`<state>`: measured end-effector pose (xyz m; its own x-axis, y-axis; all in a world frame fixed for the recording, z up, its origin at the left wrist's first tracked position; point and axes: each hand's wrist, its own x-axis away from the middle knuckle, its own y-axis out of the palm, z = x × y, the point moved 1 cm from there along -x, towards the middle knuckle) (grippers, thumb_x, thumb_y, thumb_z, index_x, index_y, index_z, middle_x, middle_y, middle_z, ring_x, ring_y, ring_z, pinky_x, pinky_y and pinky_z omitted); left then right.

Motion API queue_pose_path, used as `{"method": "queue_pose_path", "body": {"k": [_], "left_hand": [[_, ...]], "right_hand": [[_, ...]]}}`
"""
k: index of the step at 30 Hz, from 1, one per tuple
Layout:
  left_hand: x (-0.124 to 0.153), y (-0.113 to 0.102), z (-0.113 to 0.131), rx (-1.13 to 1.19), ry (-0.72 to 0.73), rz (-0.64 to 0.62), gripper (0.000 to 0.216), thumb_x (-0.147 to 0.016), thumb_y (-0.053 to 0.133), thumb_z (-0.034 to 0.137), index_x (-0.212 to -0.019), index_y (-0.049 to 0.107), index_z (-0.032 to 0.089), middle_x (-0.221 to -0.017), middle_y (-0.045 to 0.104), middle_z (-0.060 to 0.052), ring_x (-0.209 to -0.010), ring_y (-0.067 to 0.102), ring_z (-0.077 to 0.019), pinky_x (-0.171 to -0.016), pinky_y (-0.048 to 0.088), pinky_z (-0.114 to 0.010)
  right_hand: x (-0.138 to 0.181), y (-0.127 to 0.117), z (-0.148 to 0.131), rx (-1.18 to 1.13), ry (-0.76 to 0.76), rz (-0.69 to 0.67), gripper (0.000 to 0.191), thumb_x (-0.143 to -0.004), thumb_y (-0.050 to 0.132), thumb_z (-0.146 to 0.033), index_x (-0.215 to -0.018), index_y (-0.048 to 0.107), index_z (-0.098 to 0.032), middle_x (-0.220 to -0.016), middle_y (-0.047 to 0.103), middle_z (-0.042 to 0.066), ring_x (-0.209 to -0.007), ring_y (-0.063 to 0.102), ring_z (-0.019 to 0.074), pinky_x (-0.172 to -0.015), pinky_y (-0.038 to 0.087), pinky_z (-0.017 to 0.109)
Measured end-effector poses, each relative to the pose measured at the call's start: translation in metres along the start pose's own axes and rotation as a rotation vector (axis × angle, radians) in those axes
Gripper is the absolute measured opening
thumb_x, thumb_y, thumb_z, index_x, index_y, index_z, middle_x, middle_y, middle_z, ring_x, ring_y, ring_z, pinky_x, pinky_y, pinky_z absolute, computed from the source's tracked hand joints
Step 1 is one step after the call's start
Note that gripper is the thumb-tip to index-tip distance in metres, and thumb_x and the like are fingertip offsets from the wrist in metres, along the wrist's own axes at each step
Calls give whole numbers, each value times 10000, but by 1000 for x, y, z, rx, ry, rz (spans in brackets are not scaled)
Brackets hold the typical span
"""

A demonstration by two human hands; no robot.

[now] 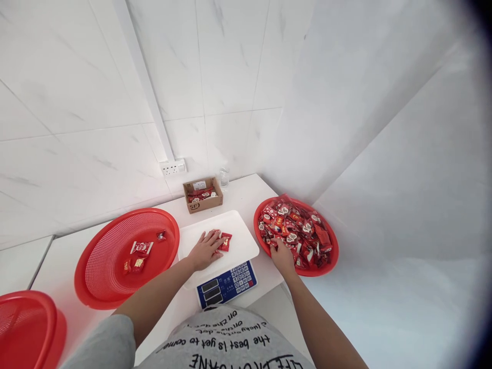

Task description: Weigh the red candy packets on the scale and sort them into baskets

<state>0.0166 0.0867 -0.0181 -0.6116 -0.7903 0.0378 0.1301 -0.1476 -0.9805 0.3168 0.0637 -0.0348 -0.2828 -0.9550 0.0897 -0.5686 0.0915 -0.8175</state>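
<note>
My left hand (206, 251) lies palm down on the white weighing tray (238, 252) of a digital scale, its fingers spread over red wrapped candies. One red candy packet (225, 242) shows beside its fingertips; what lies under the palm is hidden. At the near left edge of a red basket (333, 251) heaped with red and white candy packets (295, 229), my right hand (283, 256) has its fingers pinched together on a small red packet. The scale's blue panel (226, 285), with displays and keys, faces me below the tray.
Left of the scale, a red mesh basket (103, 251) holds a few packets. Another red basket (49, 318) is cut off at the lower left. Behind the scale stand a cardboard box (205, 206) with red packets and a clear cup (224, 177). Walls border the white table.
</note>
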Motion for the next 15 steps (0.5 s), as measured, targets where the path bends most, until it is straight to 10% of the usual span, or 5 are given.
{"method": "queue_pose_path", "body": {"k": [7, 15], "left_hand": [[6, 16, 12, 45, -425, 104, 639, -878, 260, 488, -1401, 200, 126, -1463, 217, -122, -1351, 137, -276, -1067, 167, -508], [12, 18, 12, -1, -476, 113, 620, -876, 258, 490, -1377, 279, 125, -1453, 246, -116, -1349, 155, -271, -1073, 146, -512]], "right_hand": [[-1, 1, 1, -2, -8, 5, 315, -817, 392, -234, -1087, 549, -195, -1076, 627, 64, -942, 582, 193, -774, 412, 277], [1, -1, -1, -5, 3, -5, 303, -821, 391, -226, -1078, 547, -184, -1054, 631, 75, -932, 583, 191, -767, 409, 270]]}}
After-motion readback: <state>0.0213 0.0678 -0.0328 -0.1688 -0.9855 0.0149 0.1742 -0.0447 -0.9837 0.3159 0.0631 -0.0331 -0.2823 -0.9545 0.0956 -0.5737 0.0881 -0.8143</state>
